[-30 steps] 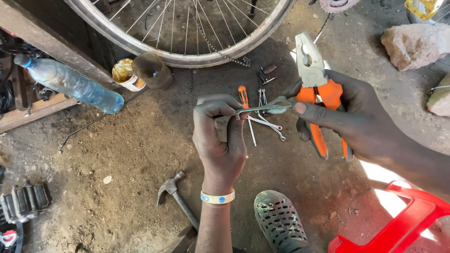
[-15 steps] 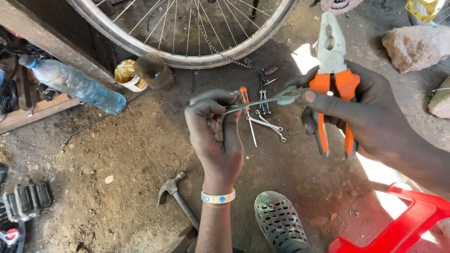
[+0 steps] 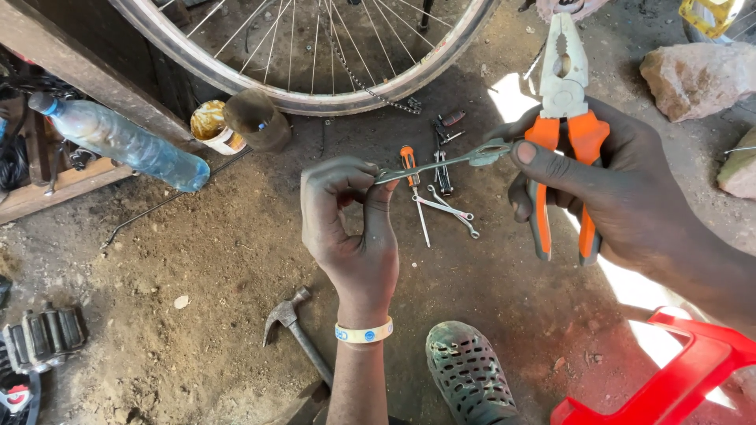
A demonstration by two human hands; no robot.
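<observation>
My left hand (image 3: 354, 228) pinches one end of a thin metal lever (image 3: 441, 163) between thumb and fingers. My right hand (image 3: 606, 189) holds orange-handled pliers (image 3: 563, 118) upright, jaws pointing away and open, while its thumb and forefinger grip the lever's other end. The lever hangs level between both hands, above the dirt floor. Below it lie small spanners (image 3: 449, 208) and an orange-handled screwdriver (image 3: 411, 185).
A bicycle wheel (image 3: 315, 55) stands across the top. A plastic water bottle (image 3: 118, 142) rests on a wooden plank, two tins (image 3: 236, 122) beside it. A claw hammer (image 3: 295, 334), a pedal (image 3: 43, 338), my perforated shoe (image 3: 468, 374), a red plastic stool (image 3: 669, 378) and rocks (image 3: 697, 75) surround me.
My right hand has risen and shifted right with the pliers, which now point more upright. The left hand has moved up a little, keeping its end of the lever.
</observation>
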